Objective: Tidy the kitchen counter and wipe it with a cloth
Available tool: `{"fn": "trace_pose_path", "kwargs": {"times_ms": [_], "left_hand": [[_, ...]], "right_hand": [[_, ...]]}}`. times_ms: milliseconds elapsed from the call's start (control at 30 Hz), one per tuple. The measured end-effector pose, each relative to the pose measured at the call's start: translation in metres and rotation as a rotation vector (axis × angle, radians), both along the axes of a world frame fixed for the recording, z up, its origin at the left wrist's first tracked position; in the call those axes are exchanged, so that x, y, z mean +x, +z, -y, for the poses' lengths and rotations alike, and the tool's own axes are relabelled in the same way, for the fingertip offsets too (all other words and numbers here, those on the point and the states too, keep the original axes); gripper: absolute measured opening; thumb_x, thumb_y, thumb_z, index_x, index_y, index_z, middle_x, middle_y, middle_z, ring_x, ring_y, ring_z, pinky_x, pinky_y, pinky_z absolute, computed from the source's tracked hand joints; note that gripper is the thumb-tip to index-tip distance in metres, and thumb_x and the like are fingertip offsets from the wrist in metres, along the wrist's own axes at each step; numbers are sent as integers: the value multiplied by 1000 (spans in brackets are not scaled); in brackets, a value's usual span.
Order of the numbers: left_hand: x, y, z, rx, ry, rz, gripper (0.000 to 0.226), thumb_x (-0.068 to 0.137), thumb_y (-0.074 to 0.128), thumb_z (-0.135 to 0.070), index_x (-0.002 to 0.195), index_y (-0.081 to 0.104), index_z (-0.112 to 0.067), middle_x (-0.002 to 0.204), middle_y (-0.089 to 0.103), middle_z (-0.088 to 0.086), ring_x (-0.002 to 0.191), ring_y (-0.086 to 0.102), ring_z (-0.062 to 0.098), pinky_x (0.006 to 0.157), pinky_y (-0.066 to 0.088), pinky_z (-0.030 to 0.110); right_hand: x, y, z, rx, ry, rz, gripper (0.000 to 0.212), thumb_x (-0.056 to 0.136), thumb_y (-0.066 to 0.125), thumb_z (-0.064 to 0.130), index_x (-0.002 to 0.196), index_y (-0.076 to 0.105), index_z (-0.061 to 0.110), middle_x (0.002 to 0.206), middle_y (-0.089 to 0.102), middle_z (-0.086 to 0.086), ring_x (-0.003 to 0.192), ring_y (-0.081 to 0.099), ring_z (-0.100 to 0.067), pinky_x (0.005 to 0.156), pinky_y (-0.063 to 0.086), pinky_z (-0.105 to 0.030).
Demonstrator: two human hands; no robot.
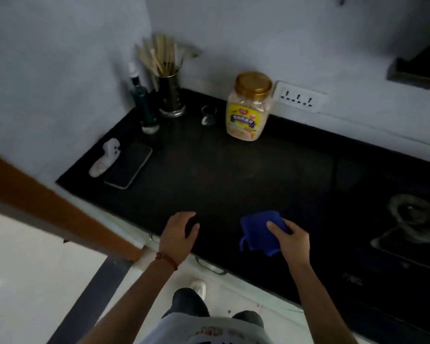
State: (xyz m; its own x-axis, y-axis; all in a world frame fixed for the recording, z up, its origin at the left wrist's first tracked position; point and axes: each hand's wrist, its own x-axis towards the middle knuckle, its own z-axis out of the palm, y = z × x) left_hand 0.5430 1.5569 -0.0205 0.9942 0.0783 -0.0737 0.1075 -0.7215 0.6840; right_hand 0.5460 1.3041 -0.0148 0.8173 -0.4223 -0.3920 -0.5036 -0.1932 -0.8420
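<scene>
Right hand [292,240] grips a blue cloth [257,232] near the front edge of the black counter [221,165], thumb laid over the top of the fabric and the other fingers tucked beneath, so the cloth hangs folded and crumpled with one corner drooping toward the edge; whether it touches the surface I can't tell from where I stand. Left hand [179,234] hovers just beside it over the front edge, empty, fingers loosely curled and apart, a red beaded bracelet [166,259] round the wrist. Farther back, well apart from both hands, a clear jar with a gold lid and yellow label [250,108] stands upright near the wall; to its left sits a small dark cup [209,115]; then a metal holder full of wooden chopsticks [169,93] stands in the corner, with a tall slim bottle of dark green liquid [144,103] just beside it. Along the left edge a phone [128,166] lies flat, screen dark, and a small white object [104,157] rests touching its side. A white socket strip [298,96] is fixed to the wall behind the jar; a gas burner [410,217] sits at the far right, dim and blurred.
</scene>
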Motion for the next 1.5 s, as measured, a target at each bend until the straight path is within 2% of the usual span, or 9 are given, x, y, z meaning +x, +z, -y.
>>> {"fn": "trace_pose_path", "kwargs": {"times_ms": [267, 467, 700, 867, 1000, 1133, 1267, 1333, 1500], "left_hand": [[97, -40, 10, 412, -401, -67, 60, 91, 40, -40, 142, 22, -15, 155, 13, 5, 144, 7, 23, 117, 10, 41], [109, -60, 4, 629, -460, -95, 64, 90, 7, -53, 134, 38, -18, 144, 42, 5, 133, 39, 24, 113, 20, 41], [114, -60, 4, 623, -476, -181, 66, 89, 3, -55, 133, 37, -20, 142, 43, 4, 131, 39, 22, 110, -9, 32], [114, -63, 4, 644, -473, -177, 65, 88, 4, -55, 134, 34, -20, 143, 42, 3, 134, 27, 18, 111, -5, 34], [116, -63, 4, 646, -478, -190, 64, 89, 5, -55, 133, 36, -21, 142, 43, 2, 131, 37, 19, 111, 0, 35], [117, -65, 4, 648, -473, -156, 64, 89, 5, -55, 134, 35, -20, 142, 42, 2, 132, 33, 19, 108, 10, 38], [116, -66, 4, 642, -454, -127, 64, 89, 4, -55, 134, 34, -21, 142, 43, 3, 130, 40, 21, 113, 20, 39], [116, -66, 4, 638, -453, -120, 64, 89, 3, -55, 133, 34, -21, 142, 43, 3, 129, 43, 22, 108, 30, 41], [115, -67, 4, 654, -451, -117, 64, 89, 4, -55, 135, 33, -21, 144, 41, 3, 131, 39, 20, 112, 26, 41]], "right_hand": [[56, 2, -9, 63, -355, -49, 48, 76, 72, 28, 117, 58, 9, 107, 63, -6, 98, 60, -23, 86, 51, -37], [94, -4, -17, 111, -412, -87, 50, 76, 71, 28, 120, 56, 10, 118, 61, -10, 103, 58, -23, 84, 49, -35], [182, 3, -2, 187, -477, -70, 51, 77, 70, 28, 122, 54, 10, 122, 59, -10, 107, 57, -24, 88, 46, -35], [233, 2, 8, 270, -510, -69, 51, 78, 70, 27, 122, 54, 7, 122, 60, -12, 103, 57, -23, 92, 48, -37], [265, 4, 15, 248, -491, -36, 49, 79, 69, 26, 122, 54, 6, 122, 60, -13, 101, 57, -23, 90, 49, -34], [281, -4, 22, -32, -344, -71, 49, 84, 63, 28, 126, 51, 7, 125, 58, -12, 110, 57, -25, 83, 46, -30], [276, -17, 31, -370, -153, -177, 49, 83, 58, 43, 119, 54, 10, 119, 59, -13, 103, 59, -25, 86, 51, -39], [277, -17, 34, -391, -126, -199, 52, 83, 58, 46, 120, 53, 10, 119, 58, -13, 103, 58, -25, 84, 50, -38], [271, -7, 34, -338, -107, -216, 51, 88, 55, 39, 127, 47, 8, 122, 58, -12, 97, 56, -19, 75, 41, -30]]}}
